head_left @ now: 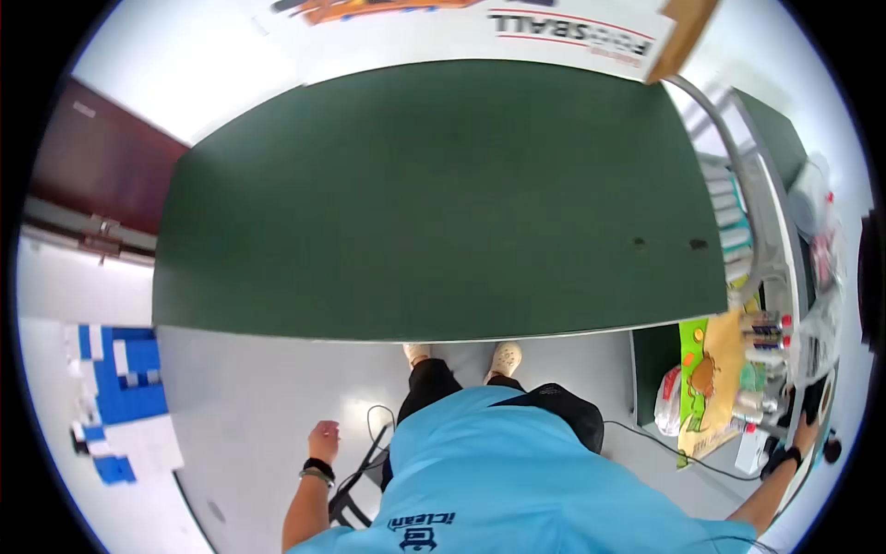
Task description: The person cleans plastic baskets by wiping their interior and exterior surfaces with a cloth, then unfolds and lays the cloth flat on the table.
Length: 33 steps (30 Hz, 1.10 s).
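My left hand [323, 441] hangs low beside my body, above the grey floor, with a dark band and a bracelet at its wrist. Its fingers are slightly curled and nothing shows in them. Far to the right, my right hand [807, 434] reaches to the shelf unit, a dark band on its wrist. It is at a black object [813, 401] too small and distorted to name; its fingers are mostly hidden, so I cannot tell whether it grips it. Close to that hand are a white box [751, 450] and several small bottles [764, 342].
A dark green table [434, 203] spans the view before me. On its far edge stands a white foosball box [572, 32]. A curved grey tube [738, 166] runs beside the right end. Blue and white boxes [129, 379] are at left; a cable [683, 454] crosses the floor.
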Tool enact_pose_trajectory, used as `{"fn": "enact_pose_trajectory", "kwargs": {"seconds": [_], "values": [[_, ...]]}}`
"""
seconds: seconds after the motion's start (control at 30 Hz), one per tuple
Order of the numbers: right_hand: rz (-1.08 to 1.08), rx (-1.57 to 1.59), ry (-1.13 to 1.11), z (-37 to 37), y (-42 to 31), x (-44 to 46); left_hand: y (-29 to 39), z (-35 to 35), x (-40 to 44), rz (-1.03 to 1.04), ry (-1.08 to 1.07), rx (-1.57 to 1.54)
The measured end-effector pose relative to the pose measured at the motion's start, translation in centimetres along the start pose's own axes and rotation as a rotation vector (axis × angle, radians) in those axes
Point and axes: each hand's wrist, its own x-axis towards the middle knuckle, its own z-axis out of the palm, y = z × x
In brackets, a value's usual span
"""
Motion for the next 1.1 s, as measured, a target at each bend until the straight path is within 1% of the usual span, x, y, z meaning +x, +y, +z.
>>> {"fn": "enact_pose_trajectory", "kwargs": {"seconds": [0.03, 0.1, 0.13, 0.17, 0.23, 0.27, 0.3, 0.33, 0.37, 0.4, 0.43, 0.47, 0.5, 0.53, 0.57, 0.6, 0.63, 0.67, 0.7, 0.73, 0.77, 0.8, 0.83, 0.87, 0.9, 0.97, 1.03, 1.07, 1.1], "values": [[0.029, -0.055, 0.032, 0.5, 0.2, 0.6, -2.9, 0.5, -0.7, 0.003, 0.042, 0.072], [0.233, -0.219, 0.019, -1.9, -3.5, -1.0, -7.2, 0.0, -3.2, -0.065, 0.039, 0.120], [0.205, -0.170, 0.044, -1.2, -2.3, -0.7, -5.7, -0.4, -4.9, -0.065, 0.053, 0.237], [0.248, -0.272, 0.118, -1.7, -4.2, -1.6, -6.2, -0.2, -6.0, -0.001, 0.087, 0.220], [0.236, -0.249, 0.288, -3.2, -9.8, -5.2, -6.8, 0.0, -7.5, -0.079, 0.059, 0.250], [0.120, -0.210, 0.469, -1.4, -8.7, -5.3, -7.1, 0.0, -7.9, -0.091, 0.061, 0.246], [0.115, -0.208, 0.469, -0.3, -9.8, -5.7, -7.5, 0.1, -8.1, -0.080, 0.046, 0.315], [0.055, -0.103, 0.420, 0.2, -11.2, -6.4, -8.1, -0.1, -8.3, -0.065, 0.027, 0.386], [0.005, -0.004, 0.370, 0.7, -12.4, -7.7, -8.6, -0.4, -8.2, -0.065, -0.010, 0.376], [-0.011, 0.101, 0.283, 0.8, -15.3, -9.8, -8.8, -1.3, -8.1, -0.139, -0.169, 0.285], [-0.013, 0.203, 0.201, 1.3, -18.4, -11.7, -7.5, -2.3, -7.8, -0.100, -0.258, 0.410], [-0.091, 0.291, 0.064, 3.1, -18.5, -13.2, -8.4, -3.1, -7.0, -0.095, -0.368, 0.451], [-0.120, 0.622, -0.009, 8.9, -15.2, -13.4, -8.8, -4.0, -6.0, -0.152, -0.475, 0.551], [-0.040, 0.528, -0.286, 9.2, -17.8, -17.1, -7.9, -4.9, -5.3, -0.132, -0.515, 0.686], [0.064, 0.658, -0.688, 7.5, -22.7, -21.6, -16.0, -4.8, -3.6, -0.068, -0.655, 0.796], [0.121, 0.727, -0.935, 9.0, -24.4, -25.4, -24.1, -4.6, -0.9, -0.089, -0.680, 0.772], [0.036, 0.604, -0.970, 6.6, -30.2, -30.4, -24.1, -6.2, 1.5, -0.082, -0.683, 0.764], [0.073, 0.713, -1.085, 6.5, -32.7, -34.3, -22.1, -7.2, 3.9, -0.073, -0.677, 0.771], [0.026, 0.590, -1.041, 7.2, -34.2, -38.3, -20.4, -7.9, 6.3, -0.056, -0.670, 0.771], [-0.071, 0.407, -0.985, 6.7, -36.2, -41.7, -17.9, -8.3, 8.7, -0.028, -0.668, 0.775], [0.002, 0.414, -0.980, 7.8, -37.6, -45.3, -15.2, -8.6, 11.6, 0.006, -0.666, 0.777], [-0.018, 0.402, -1.022, 9.2, -36.9, -48.7, -12.6, -8.6, 13.8, 0.044, -0.659, 0.775], [0.022, 0.377, -1.103, 9.6, -37.1, -51.4, -10.2, -8.4, 15.9, 0.085, -0.657, 0.777], [-0.023, 0.358, -1.133, 11.6, -35.5, -55.1, -8.0, -8.0, 17.7, 0.124, -0.651, 0.779], [0.058, 0.356, -1.197, 12.1, -35.6, -58.1, -5.7, -7.6, 19.5, 0.167, -0.653, 0.777], [0.168, 0.363, -1.236, 13.9, -34.2, -63.0, -1.3, -6.3, 21.9, 0.253, -0.655, 0.791], [0.282, 0.320, -1.173, 15.8, -32.8, -67.2, 3.1, -4.7, 23.5, 0.336, -0.678, 0.824], [0.372, 0.382, -1.106, 16.5, -32.1, -68.6, 5.0, -3.8, 23.8, 0.379, -0.689, 0.842], [0.481, 0.379, -1.039, 17.2, -31.7, -70.1, 6.8, -2.9, 24.1, 0.412, -0.705, 0.861]]}}
